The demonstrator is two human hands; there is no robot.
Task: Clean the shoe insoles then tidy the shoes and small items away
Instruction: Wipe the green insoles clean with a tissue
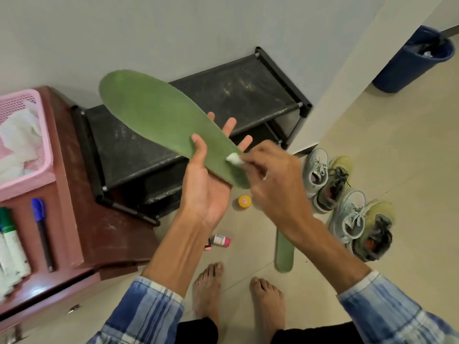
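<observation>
A pale tiled floor [372, 150] meets a light wall [173, 28] on the far side. At the left stands a reddish-brown cabinet [82, 219], and just right of it, against the wall, a black shoe rack [238, 95] with dusty shelves. A dark blue bin [402, 68] stands at the far right, well apart from the rack. A pink basket [47, 150] holding crumpled white sheets rests on the cabinet's far left part. In the middle, raised above the rack, is a green insole [154, 112], its toe end pointing far-left and its heel end lying across the left hand [206, 189]. That hand is palm up, its thumb pressing on the insole's upper face and its fingers spread beneath, three tips showing past the far edge. On the floor to the right two pairs of shoes stand side by side: two grey shoes [316, 170] and, touching them on the right, two olive shoes [375, 232]. The right hand [275, 180] comes in from the near right, its fingertips pinching a small white wad [234, 159] against the insole near the heel. A second green insole [284, 254] lies flat on the floor near the shoes, partly hidden by the right forearm. A blue-capped pen [41, 224] and a green-capped marker [11, 242] lie on the cabinet's near part. A yellow-lidded jar [244, 201] stands on the floor under the hands, and a small pink-and-white bottle [219, 240] lies nearer.
</observation>
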